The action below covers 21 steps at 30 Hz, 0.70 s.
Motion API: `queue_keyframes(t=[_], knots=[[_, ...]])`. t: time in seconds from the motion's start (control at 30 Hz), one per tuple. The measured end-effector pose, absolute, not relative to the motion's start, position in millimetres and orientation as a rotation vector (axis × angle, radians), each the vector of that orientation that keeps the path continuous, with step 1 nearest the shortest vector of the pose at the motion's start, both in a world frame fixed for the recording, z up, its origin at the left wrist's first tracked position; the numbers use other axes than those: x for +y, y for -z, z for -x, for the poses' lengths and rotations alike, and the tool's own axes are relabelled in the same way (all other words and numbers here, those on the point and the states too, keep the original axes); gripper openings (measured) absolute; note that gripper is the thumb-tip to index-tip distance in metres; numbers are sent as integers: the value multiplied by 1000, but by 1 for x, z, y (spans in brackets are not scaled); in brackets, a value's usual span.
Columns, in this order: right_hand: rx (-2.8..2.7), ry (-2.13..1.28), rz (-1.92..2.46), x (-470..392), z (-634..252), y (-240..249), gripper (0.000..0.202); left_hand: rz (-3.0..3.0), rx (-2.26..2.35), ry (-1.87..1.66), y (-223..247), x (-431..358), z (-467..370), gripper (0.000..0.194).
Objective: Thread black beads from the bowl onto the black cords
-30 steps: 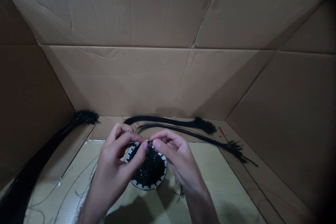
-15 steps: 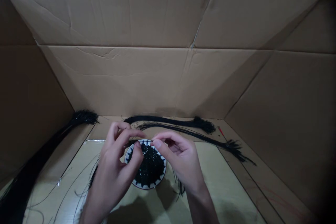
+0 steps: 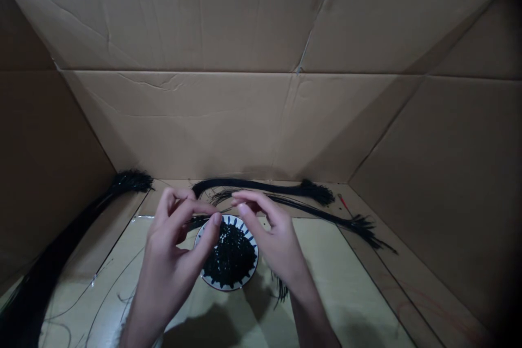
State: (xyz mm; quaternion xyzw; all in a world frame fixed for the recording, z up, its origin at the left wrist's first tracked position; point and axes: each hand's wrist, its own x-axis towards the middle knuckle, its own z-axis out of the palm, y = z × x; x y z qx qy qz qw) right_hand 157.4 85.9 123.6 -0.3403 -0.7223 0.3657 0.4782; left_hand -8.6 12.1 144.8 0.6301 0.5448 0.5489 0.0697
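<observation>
My left hand (image 3: pixel 175 244) is closed, thumb and index fingertip pinched on a thin dark strand (image 3: pixel 226 210) that points toward the other hand. Opposite it, my right hand (image 3: pixel 271 231) has its thumb and fingers slightly apart; I see nothing plainly gripped there. Below and between the hands stands a small white bowl with a blue-patterned rim (image 3: pixel 252 233). Tiny black beads (image 3: pixel 230 255) are heaped in it. Part of a dark bundle (image 3: pixel 198 222) shows behind my left fingers, mostly hidden.
Long black strand bundles lie around: one at the left (image 3: pixel 81 228), one along the back (image 3: pixel 253 185), another at the right (image 3: pixel 318 213). A small red-tipped item (image 3: pixel 343 202) lies at the back right. Cardboard walls (image 3: pixel 244 119) enclose the table (image 3: pixel 334 266) at back and sides.
Both hands have risen slightly and the left has shifted left. The left thumb and index finger have come together. The right fingers have loosened from their pinch.
</observation>
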Motion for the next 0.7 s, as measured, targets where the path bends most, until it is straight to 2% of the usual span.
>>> queue_keyframes(t=[0.13, 0.2, 0.43, 0.7], knots=[[-2303, -563, 1121, 110, -146, -99, 32, -1846, 1642, -1708, -145, 9, 11, 6], [-2605, -430, 1375, 122, -136, -82, 30, -1829, 1643, -1717, -146, 8, 12, 6], [-2826, -503, 1543, 147, -109, -29, 28, -1810, 1624, -1755, -148, 6, 11, 6], [-2786, -613, 1643, 160, -113, -9, 30, -1798, 1653, -1756, -148, 5, 12, 5]])
